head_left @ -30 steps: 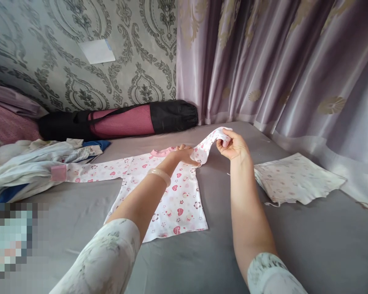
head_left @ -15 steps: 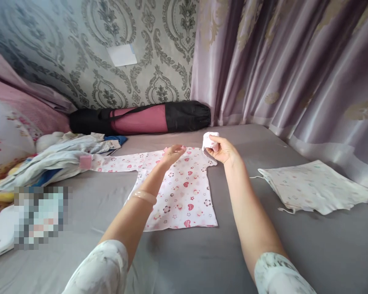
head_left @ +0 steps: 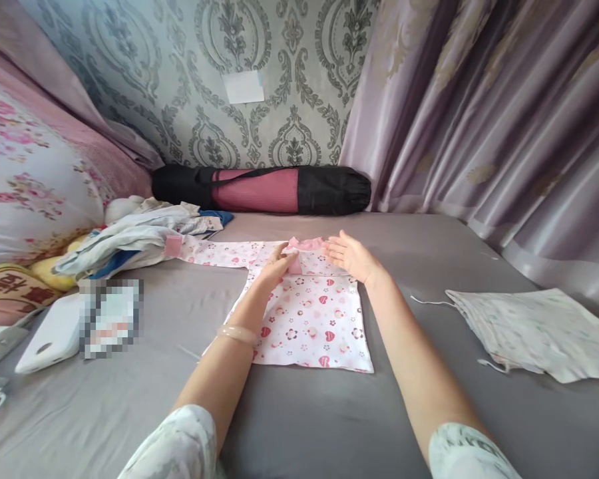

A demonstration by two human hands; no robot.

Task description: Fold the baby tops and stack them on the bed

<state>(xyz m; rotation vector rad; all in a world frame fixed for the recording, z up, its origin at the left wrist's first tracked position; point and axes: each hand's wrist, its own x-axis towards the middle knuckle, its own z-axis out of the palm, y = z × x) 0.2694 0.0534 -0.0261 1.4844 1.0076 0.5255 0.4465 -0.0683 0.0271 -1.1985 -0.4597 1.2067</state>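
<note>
A white child's shirt [head_left: 307, 319] with pink hearts and flowers lies flat on the bed. One long sleeve [head_left: 224, 253] stretches left and ends in a pink cuff [head_left: 173, 245]. The other sleeve [head_left: 324, 265] is folded across the chest, just below the pink collar [head_left: 307, 244]. Beside that sleeve's pink cuff [head_left: 295, 266], my left hand [head_left: 275, 266] rests on the shirt, thumb and fingers slightly apart. My right hand [head_left: 354, 257] is open, fingers stretched out over the folded sleeve at the right shoulder.
Folded pale patterned cloth [head_left: 534, 326] with a cord lies to the right. A pile of clothes [head_left: 134, 233], a white device [head_left: 54, 332] and a power strip [head_left: 0, 346] are on the left. Against the wall lies a black and pink rolled bag [head_left: 259, 191].
My right hand has let go of the bunched sleeve, which now lies folded across the shirt. My left hand has lowered to the cuff. The view has turned slightly left.
</note>
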